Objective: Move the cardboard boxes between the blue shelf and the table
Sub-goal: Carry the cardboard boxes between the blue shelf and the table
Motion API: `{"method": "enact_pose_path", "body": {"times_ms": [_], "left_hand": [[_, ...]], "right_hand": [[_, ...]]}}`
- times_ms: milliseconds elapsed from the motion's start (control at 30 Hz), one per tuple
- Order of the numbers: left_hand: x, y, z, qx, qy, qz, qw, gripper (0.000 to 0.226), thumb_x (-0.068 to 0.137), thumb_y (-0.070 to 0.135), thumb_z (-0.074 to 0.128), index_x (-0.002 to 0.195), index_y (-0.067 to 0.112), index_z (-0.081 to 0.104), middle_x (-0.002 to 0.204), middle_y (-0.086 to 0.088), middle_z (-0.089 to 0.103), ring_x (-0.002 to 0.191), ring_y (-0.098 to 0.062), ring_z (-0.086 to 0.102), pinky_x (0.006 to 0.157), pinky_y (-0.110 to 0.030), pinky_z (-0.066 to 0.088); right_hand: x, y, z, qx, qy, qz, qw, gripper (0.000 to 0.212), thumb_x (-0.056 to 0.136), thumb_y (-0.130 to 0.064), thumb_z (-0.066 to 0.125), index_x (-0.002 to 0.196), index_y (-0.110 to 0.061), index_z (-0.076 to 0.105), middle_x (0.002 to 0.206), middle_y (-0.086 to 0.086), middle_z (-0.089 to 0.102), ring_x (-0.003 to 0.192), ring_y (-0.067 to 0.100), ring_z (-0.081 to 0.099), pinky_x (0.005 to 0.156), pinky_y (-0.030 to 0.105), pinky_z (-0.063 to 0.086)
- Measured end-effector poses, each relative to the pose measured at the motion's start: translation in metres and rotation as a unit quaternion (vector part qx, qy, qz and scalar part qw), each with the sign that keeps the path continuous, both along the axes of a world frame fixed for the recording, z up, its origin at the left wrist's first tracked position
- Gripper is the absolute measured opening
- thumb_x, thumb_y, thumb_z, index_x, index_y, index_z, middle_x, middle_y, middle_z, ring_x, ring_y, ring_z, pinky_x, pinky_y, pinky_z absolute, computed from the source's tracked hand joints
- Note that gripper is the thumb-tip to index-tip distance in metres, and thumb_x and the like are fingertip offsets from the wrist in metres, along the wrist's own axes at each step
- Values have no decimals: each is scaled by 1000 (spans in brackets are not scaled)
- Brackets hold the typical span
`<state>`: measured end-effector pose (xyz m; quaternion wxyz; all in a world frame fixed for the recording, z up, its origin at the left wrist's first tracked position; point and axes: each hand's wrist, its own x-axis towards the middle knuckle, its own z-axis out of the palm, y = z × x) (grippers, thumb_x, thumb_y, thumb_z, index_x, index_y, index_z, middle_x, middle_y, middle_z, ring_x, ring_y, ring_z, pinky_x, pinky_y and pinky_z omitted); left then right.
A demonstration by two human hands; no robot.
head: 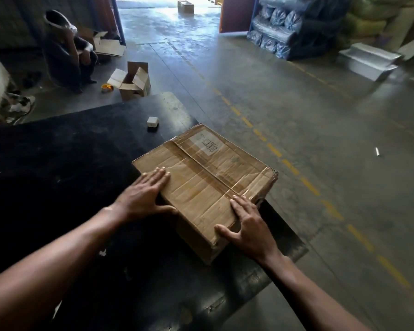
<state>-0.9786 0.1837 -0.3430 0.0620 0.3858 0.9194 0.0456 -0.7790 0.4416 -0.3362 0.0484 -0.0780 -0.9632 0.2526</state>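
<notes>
Taped cardboard box (pixel 206 177) at frame centre, on right edge of black counter (pixel 69 163), left hand (pixel 144 197) and right hand (pixel 249 225) flat on its near corners, each grip apart, thumbs perhaps touching the sides.

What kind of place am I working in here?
Probably a warehouse: a concrete floor with a dashed yellow line, blue shelving stacked with wrapped bundles, and a taped cardboard box on the black table.
</notes>
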Motion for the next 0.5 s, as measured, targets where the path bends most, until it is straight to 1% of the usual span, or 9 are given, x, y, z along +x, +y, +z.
{"method": "enact_pose_path", "body": {"times_ms": [67,133,167,233,333,367,433,500], "left_hand": [[-19,-4,2,-6,-19,0,1000,132,57,104,20,157,21,-1,163,1,-7,150,-12,-12,123,-32,-5],[-18,-5,-2,12,-28,1,1000,133,57,104,20,157,20,0,164,1,-5,149,-11,-12,123,-31,-5],[-13,-6,-6,29,-31,8,999,132,58,103,21,157,19,2,163,1,-4,149,-11,-11,123,-31,-4],[2,-10,-13,63,-28,34,997,126,63,100,23,157,17,5,163,3,-3,150,-10,-9,122,-32,-3],[25,-14,-15,51,11,51,997,117,73,94,19,157,13,8,163,-2,2,151,-14,-3,122,-34,0],[35,-16,-16,39,42,53,997,113,77,91,18,157,11,13,162,-6,7,151,-17,3,122,-35,3],[54,-20,-15,32,90,48,994,102,85,83,20,153,8,27,159,-11,24,149,-22,20,121,-37,12],[54,-24,-11,52,89,33,994,92,88,79,20,148,11,40,154,-9,39,144,-22,33,119,-35,20]], "right_hand": [[4,-13,0,6,-3,4,1000,105,75,-79,53,151,-9,33,160,4,29,151,17,12,119,22,3],[7,-26,-2,10,-7,11,1000,115,68,-88,42,152,-10,30,161,4,26,151,18,9,119,22,-1],[8,-31,-4,12,-8,14,1000,117,68,-89,39,153,-10,28,162,4,23,151,18,7,119,23,-2],[11,-36,-7,18,-10,21,1000,117,69,-87,42,154,-10,24,163,4,19,152,18,2,119,26,-3],[17,-31,-7,41,-16,34,998,105,78,-72,56,155,-12,20,164,3,15,152,16,-2,120,27,-3],[18,-25,-5,41,-20,41,998,101,80,-66,61,156,-13,19,164,1,13,151,14,-3,120,25,-3],[22,-10,0,34,-38,51,997,99,81,-56,69,156,-17,17,164,-3,12,150,8,-3,118,22,-2],[26,7,4,23,-45,41,998,97,80,-47,73,155,-19,19,164,-5,14,147,2,-2,116,17,-1]]}}
